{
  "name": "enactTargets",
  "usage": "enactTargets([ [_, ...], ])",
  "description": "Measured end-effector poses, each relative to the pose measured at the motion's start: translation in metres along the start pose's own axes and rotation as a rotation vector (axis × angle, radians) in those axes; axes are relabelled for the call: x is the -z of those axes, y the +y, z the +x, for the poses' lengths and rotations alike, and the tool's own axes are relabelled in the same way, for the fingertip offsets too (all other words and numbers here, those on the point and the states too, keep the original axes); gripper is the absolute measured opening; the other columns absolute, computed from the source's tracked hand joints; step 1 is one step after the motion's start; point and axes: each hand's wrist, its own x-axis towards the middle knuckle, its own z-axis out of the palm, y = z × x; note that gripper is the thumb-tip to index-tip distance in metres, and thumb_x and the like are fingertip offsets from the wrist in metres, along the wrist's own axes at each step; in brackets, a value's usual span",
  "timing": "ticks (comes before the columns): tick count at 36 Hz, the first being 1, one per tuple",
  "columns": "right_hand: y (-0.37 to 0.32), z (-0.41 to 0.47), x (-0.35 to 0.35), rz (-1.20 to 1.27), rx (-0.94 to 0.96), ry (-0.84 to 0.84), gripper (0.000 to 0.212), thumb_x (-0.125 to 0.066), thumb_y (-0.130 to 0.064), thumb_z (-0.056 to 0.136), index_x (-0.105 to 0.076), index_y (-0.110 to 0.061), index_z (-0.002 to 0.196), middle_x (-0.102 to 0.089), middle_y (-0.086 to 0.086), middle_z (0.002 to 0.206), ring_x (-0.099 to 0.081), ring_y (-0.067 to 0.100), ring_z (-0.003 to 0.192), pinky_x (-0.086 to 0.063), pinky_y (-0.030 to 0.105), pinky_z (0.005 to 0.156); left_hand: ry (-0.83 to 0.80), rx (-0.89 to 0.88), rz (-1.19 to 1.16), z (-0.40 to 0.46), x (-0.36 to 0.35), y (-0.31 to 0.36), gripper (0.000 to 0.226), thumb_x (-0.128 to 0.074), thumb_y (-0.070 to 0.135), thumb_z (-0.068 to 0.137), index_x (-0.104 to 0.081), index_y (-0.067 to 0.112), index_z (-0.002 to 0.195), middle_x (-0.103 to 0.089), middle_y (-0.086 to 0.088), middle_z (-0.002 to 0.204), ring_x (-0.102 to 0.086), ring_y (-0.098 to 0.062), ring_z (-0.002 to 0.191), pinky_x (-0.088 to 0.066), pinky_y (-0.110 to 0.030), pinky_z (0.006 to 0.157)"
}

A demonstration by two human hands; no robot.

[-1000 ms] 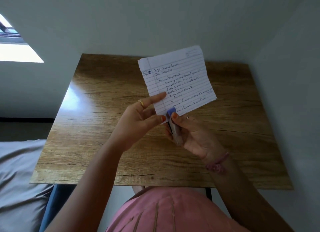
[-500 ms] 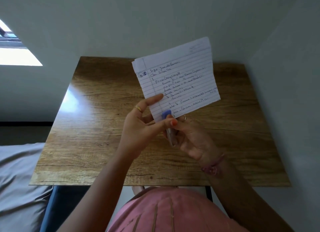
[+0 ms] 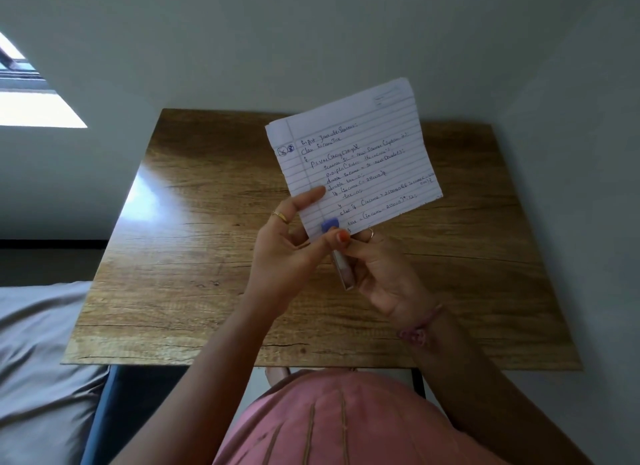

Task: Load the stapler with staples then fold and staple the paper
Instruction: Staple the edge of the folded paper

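Observation:
A folded sheet of lined paper (image 3: 360, 152) with blue handwriting is held up above the wooden table (image 3: 194, 256). A small stapler (image 3: 341, 260) with a blue tip clamps the paper's lower left corner. My right hand (image 3: 381, 274) grips the stapler from below, its body lying in the palm. My left hand (image 3: 287, 246) pinches the paper's left edge beside the stapler, index finger on the sheet and thumb pressing on the stapler's top. No staples are visible.
The table stands against a pale wall at the back and right. A grey bed cover (image 3: 38, 360) lies to the left, below table height. A bright window patch (image 3: 31, 107) shows at the far left.
Paper and stapler rose slightly and tilted. My left thumb moved over the stapler's top, and the stapler's blue tip slid further onto the paper's corner.

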Motion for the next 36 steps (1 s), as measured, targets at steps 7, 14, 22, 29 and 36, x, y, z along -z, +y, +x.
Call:
enactTargets([
  [7, 0.003, -0.001, 0.003, 0.043, 0.014, -0.014, 0.028, -0.074, -0.021, 0.065, -0.075, -0.012, 0.091, -0.075, 0.003, 0.092, -0.07, 0.012, 0.087, -0.056, 0.023, 0.071, -0.056, 0.017, -0.013, 0.002, 0.004, 0.0, 0.066, -0.08, 0.013, 0.069, -0.054, 0.017, 0.129, -0.073, -0.004, 0.11, -0.07, -0.022, 0.102, -0.057, -0.026, 0.078],
  [14, -0.005, -0.007, 0.011, 0.064, 0.002, -0.174, 0.014, -0.072, -0.027, 0.072, -0.07, -0.014, 0.077, -0.069, -0.005, 0.066, -0.064, 0.005, 0.059, -0.051, 0.028, 0.077, -0.158, 0.026, -0.014, 0.008, 0.015, 0.006, 0.076, -0.085, 0.014, 0.063, -0.054, 0.025, 0.13, -0.066, -0.009, 0.125, -0.066, -0.028, 0.11, -0.057, -0.035, 0.082],
  [22, -0.01, -0.002, 0.023, 0.179, -0.032, -0.135, 0.034, -0.079, -0.028, 0.066, -0.072, -0.012, 0.095, -0.07, 0.005, 0.096, -0.065, 0.014, 0.079, -0.053, 0.027, 0.071, -0.18, -0.003, -0.052, 0.012, 0.02, 0.003, 0.068, -0.079, 0.005, 0.07, -0.053, 0.02, 0.131, -0.065, 0.0, 0.127, -0.065, -0.026, 0.113, -0.055, -0.031, 0.085],
  [29, -0.017, 0.003, 0.027, 0.226, -0.008, -0.127, 0.02, -0.075, -0.025, 0.072, -0.077, -0.015, 0.09, -0.071, 0.005, 0.097, -0.068, 0.013, 0.077, -0.056, 0.027, 0.066, -0.159, -0.017, -0.003, 0.017, 0.023, 0.002, 0.065, -0.077, 0.007, 0.072, -0.053, 0.02, 0.131, -0.065, 0.006, 0.126, -0.067, -0.024, 0.109, -0.056, -0.029, 0.084],
  [36, -0.018, 0.007, 0.029, 0.244, -0.006, -0.125, 0.027, -0.084, -0.027, 0.063, -0.077, -0.016, 0.087, -0.072, 0.003, 0.094, -0.067, 0.012, 0.074, -0.056, 0.026, 0.066, -0.154, -0.023, 0.022, 0.02, 0.026, 0.002, 0.065, -0.077, 0.007, 0.071, -0.054, 0.022, 0.13, -0.065, 0.004, 0.126, -0.067, -0.025, 0.109, -0.056, -0.028, 0.083],
])
